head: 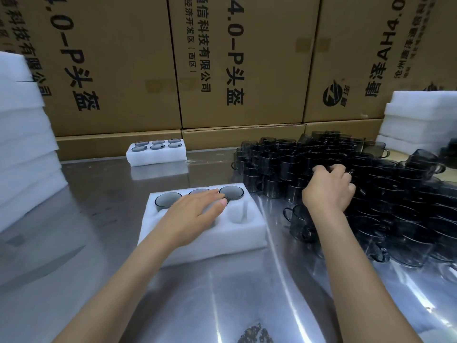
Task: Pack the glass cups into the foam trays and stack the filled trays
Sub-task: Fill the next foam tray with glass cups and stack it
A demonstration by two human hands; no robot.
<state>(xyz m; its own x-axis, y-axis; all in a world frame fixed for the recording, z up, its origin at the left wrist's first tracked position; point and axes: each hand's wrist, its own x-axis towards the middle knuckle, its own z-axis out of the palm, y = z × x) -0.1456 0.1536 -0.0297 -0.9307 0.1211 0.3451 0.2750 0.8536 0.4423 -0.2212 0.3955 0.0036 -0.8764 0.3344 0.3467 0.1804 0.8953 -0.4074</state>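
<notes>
Far left I see a tall stack of empty white foam trays (23, 134) at the edge of the shiny metal table (103, 219). Behind everything, a wall of brown cardboard boxes (247, 65) with black print. Moving right, toward the back of the table sits a filled foam tray (156, 157) with six glass cups seated in it, only their rims showing. Nearer to me is the working foam tray (210, 241), lying flat; its far row holds three grey cups (231, 192), the near row has at least one bare pocket (238, 214) at the right end, the other near pockets are hidden under my hand. My left hand (195, 214) lies flat on top of this tray, fingers straight and relaxed, pressing on the foam and grasping nothing, fingertips close to the rightmost seated cup. Just right of the tray one loose cup (300, 219) stands on the table, handle pointing left. My right hand (330, 186) reaches into the big pile of dark glass cups (395, 194), fingers curled down among them; looks like a pinch on one cup's rim, but I cannot tell for certain, since the fingertips are hidden by glass. Far right, behind the pile, another stack of white foam trays (420, 120).
</notes>
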